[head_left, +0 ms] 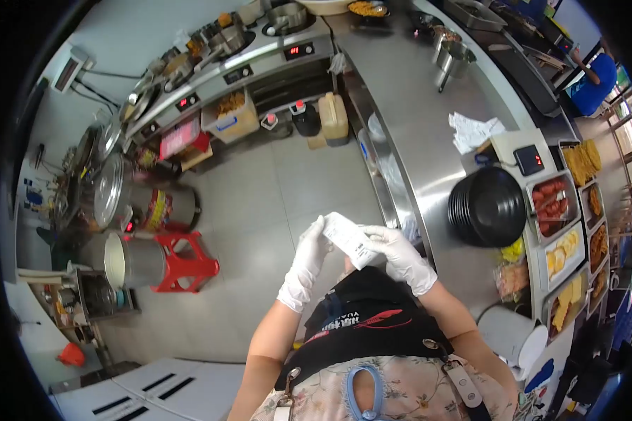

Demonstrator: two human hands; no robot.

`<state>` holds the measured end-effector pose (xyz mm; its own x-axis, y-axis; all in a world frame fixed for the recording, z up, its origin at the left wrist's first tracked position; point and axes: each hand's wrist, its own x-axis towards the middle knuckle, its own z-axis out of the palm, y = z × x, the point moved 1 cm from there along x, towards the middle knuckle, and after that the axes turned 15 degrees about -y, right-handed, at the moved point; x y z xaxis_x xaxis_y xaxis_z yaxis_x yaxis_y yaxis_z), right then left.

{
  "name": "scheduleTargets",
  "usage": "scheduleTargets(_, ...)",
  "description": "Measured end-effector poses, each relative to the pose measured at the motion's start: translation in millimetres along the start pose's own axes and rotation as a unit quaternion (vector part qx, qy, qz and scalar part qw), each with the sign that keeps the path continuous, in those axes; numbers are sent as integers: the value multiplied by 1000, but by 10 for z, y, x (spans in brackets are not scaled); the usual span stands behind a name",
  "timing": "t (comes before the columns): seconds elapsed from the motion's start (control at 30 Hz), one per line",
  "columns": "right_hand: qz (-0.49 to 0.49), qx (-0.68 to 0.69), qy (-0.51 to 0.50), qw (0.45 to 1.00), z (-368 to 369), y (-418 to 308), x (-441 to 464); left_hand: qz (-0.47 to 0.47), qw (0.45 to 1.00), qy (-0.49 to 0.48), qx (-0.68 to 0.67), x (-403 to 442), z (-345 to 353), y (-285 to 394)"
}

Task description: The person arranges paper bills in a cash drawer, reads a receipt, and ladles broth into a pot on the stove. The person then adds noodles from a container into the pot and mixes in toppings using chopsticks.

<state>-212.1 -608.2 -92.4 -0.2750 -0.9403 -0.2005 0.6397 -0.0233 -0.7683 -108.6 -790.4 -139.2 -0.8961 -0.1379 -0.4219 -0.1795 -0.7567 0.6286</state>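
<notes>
A white printed receipt [347,240] is stretched between my two gloved hands, in front of the black apron [369,316]. My left hand [312,254] pinches its left edge, fingers closed on the paper. On the other side, my right hand [396,254] grips the receipt's right edge between thumb and fingers. Both hands wear thin white gloves. Small print and a dark code mark show on the paper, too small to read.
At right, a steel counter [407,105] carries a stack of black bowls [488,207], crumpled paper slips [472,132] and food trays [555,203]. A red stool [185,262] and large pots stand at left. Burners [239,74] line the back. A person in blue [594,84] is far right.
</notes>
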Motion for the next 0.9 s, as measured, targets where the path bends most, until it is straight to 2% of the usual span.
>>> scheduleTargets(0.07, 8, -62, -12, 998, -104, -267, 374, 76, 997, 31, -12, 345, 57, 463)
scheduleTargets(0.1, 3, -123, -6, 992, -195, -372, 558, 84, 995, 31, -42, 511, 75, 678)
scheduleTargets(0.27, -25, -146, 49, 988, -559, -880, 1401, 84, 996, -21, -11, 1707, -13, 1517)
scheduleTargets(0.4, -33, -179, 96, 979, -988, -1125, 1993, 40, 996, -60, 55, 2855, 114, 2117)
scheduleTargets(0.47, -40, -215, 138, 966, -1131, -1271, 2277, -6, 989, -94, 117, 3452, 169, 2388)
scheduleTargets(0.67, -73, -168, 287, 940, -1804, -1739, 3113, -104, 954, -159, 231, 5192, 349, 2980)
scheduleTargets(0.7, -83, -173, 331, 924, -1943, -1828, 3247, -88, 931, -143, 324, 5395, 430, 3081)
scheduleTargets(0.77, -126, -193, 413, 881, -2244, -1951, 3504, -56, 918, -179, 350, 6062, 377, 3057)
scheduleTargets(0.8, -122, -187, 418, 881, -2387, -1980, 3594, -44, 906, -197, 371, 6252, 448, 3101)
scheduleTargets(0.87, -121, -233, 486, 834, -2705, -2194, 3826, -61, 890, -196, 408, 6634, 661, 3265)
scheduleTargets(0.9, -121, -232, 488, 833, -2894, -2315, 3956, -50, 891, -173, 416, 6817, 787, 3325)
